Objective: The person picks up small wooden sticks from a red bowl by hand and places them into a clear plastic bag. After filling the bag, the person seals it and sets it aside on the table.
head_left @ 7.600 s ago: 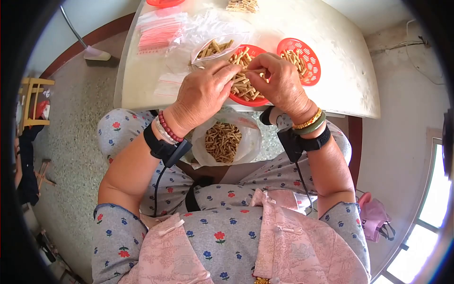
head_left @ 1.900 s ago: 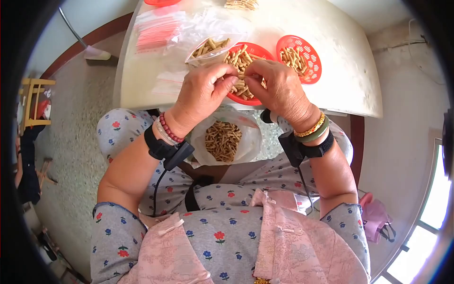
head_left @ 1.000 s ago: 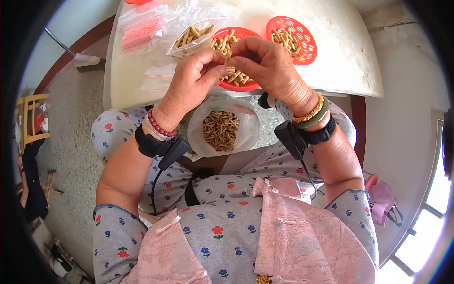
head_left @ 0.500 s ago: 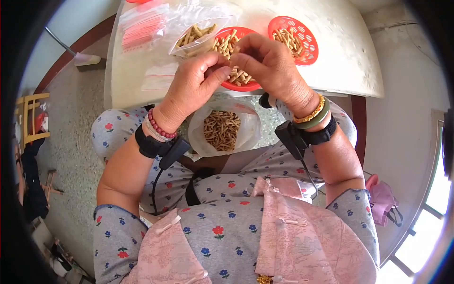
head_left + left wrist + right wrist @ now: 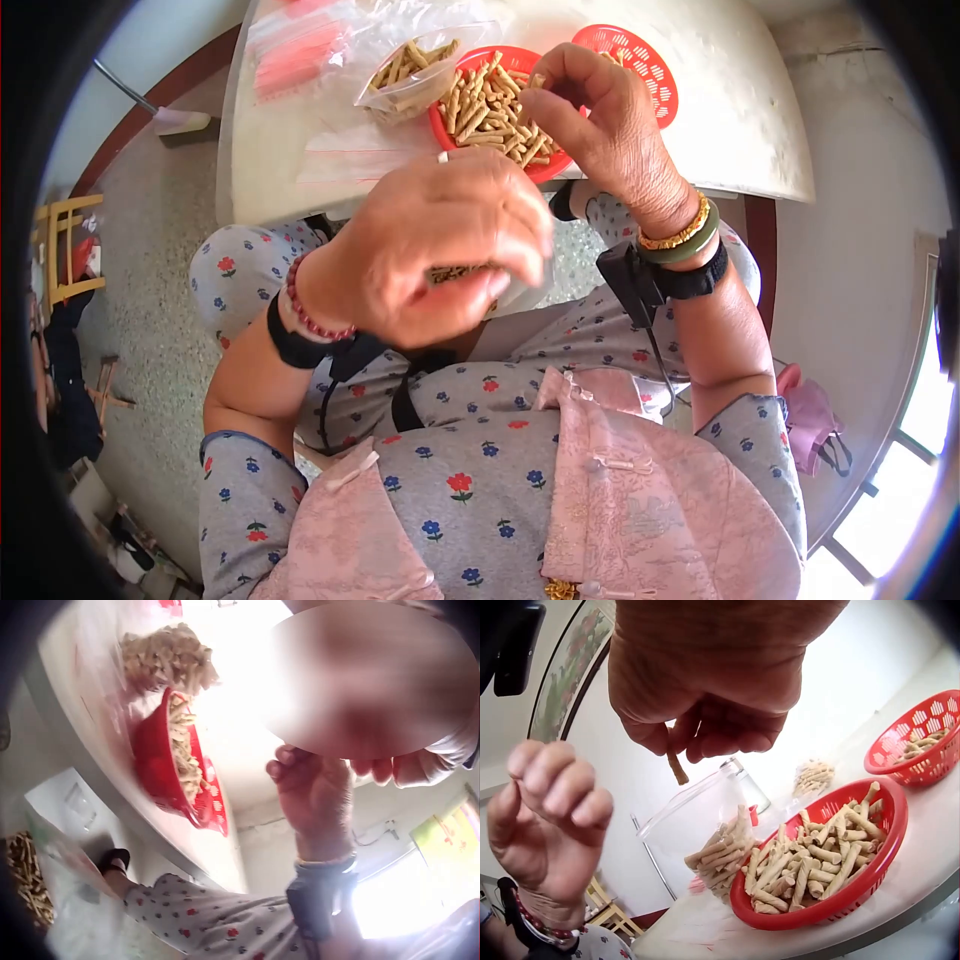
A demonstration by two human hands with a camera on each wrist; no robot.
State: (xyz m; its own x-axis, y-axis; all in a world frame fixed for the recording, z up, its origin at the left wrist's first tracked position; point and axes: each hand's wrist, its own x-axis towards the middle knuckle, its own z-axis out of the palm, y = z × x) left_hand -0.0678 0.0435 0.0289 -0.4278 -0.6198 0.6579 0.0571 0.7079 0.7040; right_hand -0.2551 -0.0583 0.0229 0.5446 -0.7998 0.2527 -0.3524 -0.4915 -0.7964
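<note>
My right hand (image 5: pixel 605 120) pinches a short twisted tan stick (image 5: pixel 677 768) between thumb and fingers, above a red plastic basket (image 5: pixel 784 921) heaped with similar sticks. The left hand (image 5: pixel 450 250) is lifted nearer the head camera, blurred, and covers much of the floor bag in the head view. Its fingers are loosely bent, and nothing shows between them in the right wrist view. Beside the basket stands an unsealed clear zip bag (image 5: pixel 415 97) partly filled with sticks.
A second red basket (image 5: pixel 655 80) with fewer sticks stands at the right. Flat red-edged zip bags (image 5: pixel 295 60) lie at the table's left. On the floor, between the person's legs, sits a translucent bag (image 5: pixel 82 900) with darker sticks.
The left hand has left the right hand's fingertips and moved down toward the body, uncovering the basket's heap. The right hand has shifted slightly right and up. Earlier both hands met over the basket.
</note>
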